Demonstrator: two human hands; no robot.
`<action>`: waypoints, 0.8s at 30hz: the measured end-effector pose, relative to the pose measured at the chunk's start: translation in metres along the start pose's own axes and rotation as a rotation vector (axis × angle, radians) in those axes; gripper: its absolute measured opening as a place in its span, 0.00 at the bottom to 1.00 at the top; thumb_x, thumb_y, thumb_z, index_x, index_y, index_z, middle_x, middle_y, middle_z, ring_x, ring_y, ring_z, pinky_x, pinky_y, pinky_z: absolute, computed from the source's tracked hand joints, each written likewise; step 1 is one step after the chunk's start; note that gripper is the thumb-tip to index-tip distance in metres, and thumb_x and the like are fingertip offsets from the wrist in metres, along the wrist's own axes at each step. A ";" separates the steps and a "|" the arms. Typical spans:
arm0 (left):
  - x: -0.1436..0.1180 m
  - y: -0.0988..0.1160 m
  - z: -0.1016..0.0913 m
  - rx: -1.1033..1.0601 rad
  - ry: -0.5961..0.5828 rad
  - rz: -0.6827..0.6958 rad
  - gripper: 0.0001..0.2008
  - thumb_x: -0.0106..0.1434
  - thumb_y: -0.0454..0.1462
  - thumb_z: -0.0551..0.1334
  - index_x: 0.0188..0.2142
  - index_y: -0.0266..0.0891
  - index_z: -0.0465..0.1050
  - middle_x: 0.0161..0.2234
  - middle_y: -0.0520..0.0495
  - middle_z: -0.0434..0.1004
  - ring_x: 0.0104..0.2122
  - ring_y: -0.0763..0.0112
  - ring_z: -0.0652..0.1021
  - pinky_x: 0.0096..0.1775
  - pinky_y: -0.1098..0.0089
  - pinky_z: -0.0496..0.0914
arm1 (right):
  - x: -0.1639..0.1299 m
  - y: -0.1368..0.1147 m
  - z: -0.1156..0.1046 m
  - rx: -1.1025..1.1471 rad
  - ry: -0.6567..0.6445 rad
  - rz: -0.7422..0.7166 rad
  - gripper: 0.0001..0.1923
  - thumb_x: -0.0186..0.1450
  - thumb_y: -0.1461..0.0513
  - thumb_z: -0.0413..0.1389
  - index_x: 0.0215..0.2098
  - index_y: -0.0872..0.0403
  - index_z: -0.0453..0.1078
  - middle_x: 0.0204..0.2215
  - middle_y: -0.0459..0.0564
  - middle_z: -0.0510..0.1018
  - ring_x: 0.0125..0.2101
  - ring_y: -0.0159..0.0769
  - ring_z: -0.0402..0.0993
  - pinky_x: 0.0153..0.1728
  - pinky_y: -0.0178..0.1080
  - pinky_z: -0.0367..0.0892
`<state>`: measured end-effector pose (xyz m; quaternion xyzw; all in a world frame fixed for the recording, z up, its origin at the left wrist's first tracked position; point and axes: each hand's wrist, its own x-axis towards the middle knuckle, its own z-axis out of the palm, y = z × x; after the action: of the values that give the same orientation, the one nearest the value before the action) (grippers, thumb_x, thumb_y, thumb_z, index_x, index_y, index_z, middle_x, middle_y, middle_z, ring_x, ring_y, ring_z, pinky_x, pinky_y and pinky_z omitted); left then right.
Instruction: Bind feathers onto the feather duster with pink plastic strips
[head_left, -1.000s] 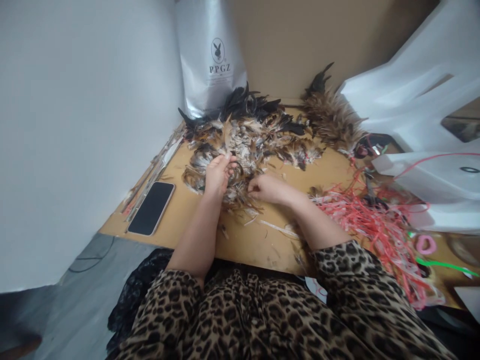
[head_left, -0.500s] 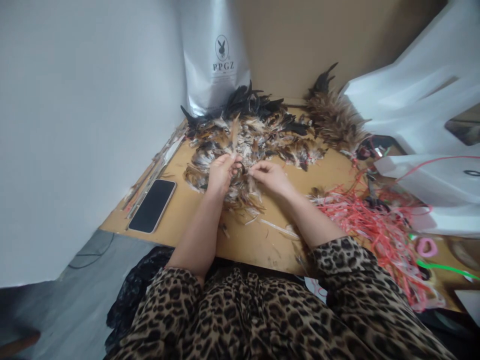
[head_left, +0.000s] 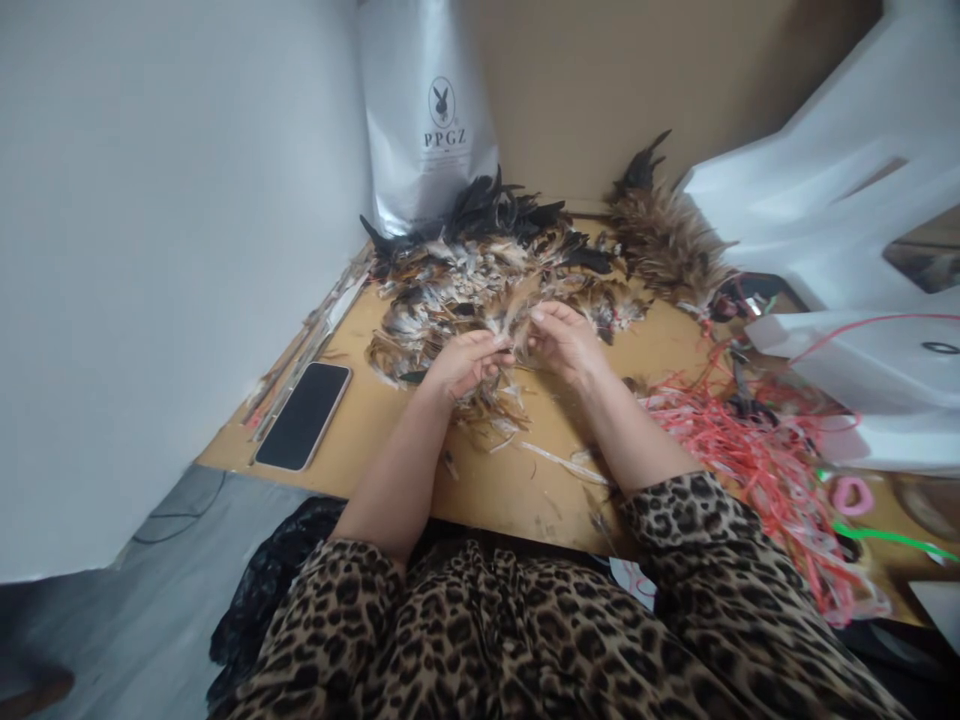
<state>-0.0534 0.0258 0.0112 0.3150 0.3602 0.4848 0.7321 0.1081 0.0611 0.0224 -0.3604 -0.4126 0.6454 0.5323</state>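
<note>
Left hand [head_left: 466, 365] and right hand [head_left: 568, 343]: exact grip blurred, hard to make out; both pinched nearly closed on pale brown feathers [head_left: 516, 314], above feather pile [head_left: 416, 325] on table [head_left: 487, 495].

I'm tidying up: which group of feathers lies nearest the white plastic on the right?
The fluffy brown bunch at back right, black at its far end; the mixed brown, black and white heap lies farther left.

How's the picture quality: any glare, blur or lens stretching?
Head view: fine feather strands between the left hand and right hand blur together; head view: a sheen brightens the foot of the silver bag; head view: white plastic at right looks stretched, probably by a wide lens.
</note>
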 end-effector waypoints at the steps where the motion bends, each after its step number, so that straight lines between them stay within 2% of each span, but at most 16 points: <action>1: 0.000 -0.001 0.001 0.000 -0.011 -0.021 0.05 0.54 0.32 0.66 0.31 0.31 0.73 0.34 0.41 0.79 0.26 0.76 0.79 0.20 0.82 0.64 | 0.000 0.000 0.001 0.004 -0.003 -0.010 0.19 0.42 0.56 0.68 0.27 0.53 0.67 0.19 0.39 0.70 0.21 0.24 0.66 0.23 0.29 0.64; 6: 0.003 -0.004 0.001 -0.055 -0.063 -0.090 0.03 0.58 0.30 0.62 0.33 0.31 0.74 0.33 0.41 0.79 0.24 0.79 0.77 0.20 0.83 0.64 | -0.002 -0.002 0.002 0.050 -0.037 -0.053 0.18 0.43 0.56 0.68 0.27 0.52 0.66 0.24 0.40 0.74 0.23 0.25 0.68 0.25 0.30 0.67; 12: 0.001 -0.001 0.002 -0.176 -0.021 -0.068 0.05 0.58 0.25 0.59 0.28 0.30 0.72 0.25 0.47 0.75 0.21 0.84 0.73 0.21 0.86 0.65 | -0.003 -0.004 0.002 0.112 -0.074 -0.044 0.15 0.46 0.59 0.68 0.27 0.53 0.68 0.29 0.41 0.77 0.25 0.23 0.69 0.26 0.29 0.67; 17: 0.000 0.002 0.002 -0.198 0.004 -0.089 0.03 0.58 0.27 0.60 0.30 0.32 0.72 0.28 0.45 0.76 0.23 0.82 0.75 0.21 0.86 0.65 | -0.003 -0.005 0.001 0.028 -0.056 -0.074 0.15 0.46 0.57 0.67 0.27 0.52 0.68 0.30 0.42 0.77 0.25 0.24 0.69 0.27 0.29 0.67; 24: 0.000 0.001 -0.001 -0.215 -0.065 -0.134 0.04 0.59 0.28 0.60 0.32 0.33 0.73 0.30 0.44 0.77 0.23 0.82 0.75 0.20 0.86 0.66 | -0.002 -0.003 0.001 -0.038 -0.034 -0.119 0.16 0.44 0.55 0.66 0.27 0.52 0.67 0.31 0.45 0.77 0.28 0.28 0.70 0.31 0.34 0.69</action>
<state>-0.0546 0.0260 0.0114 0.2255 0.3028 0.4602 0.8035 0.1087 0.0593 0.0252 -0.3341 -0.4546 0.6106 0.5558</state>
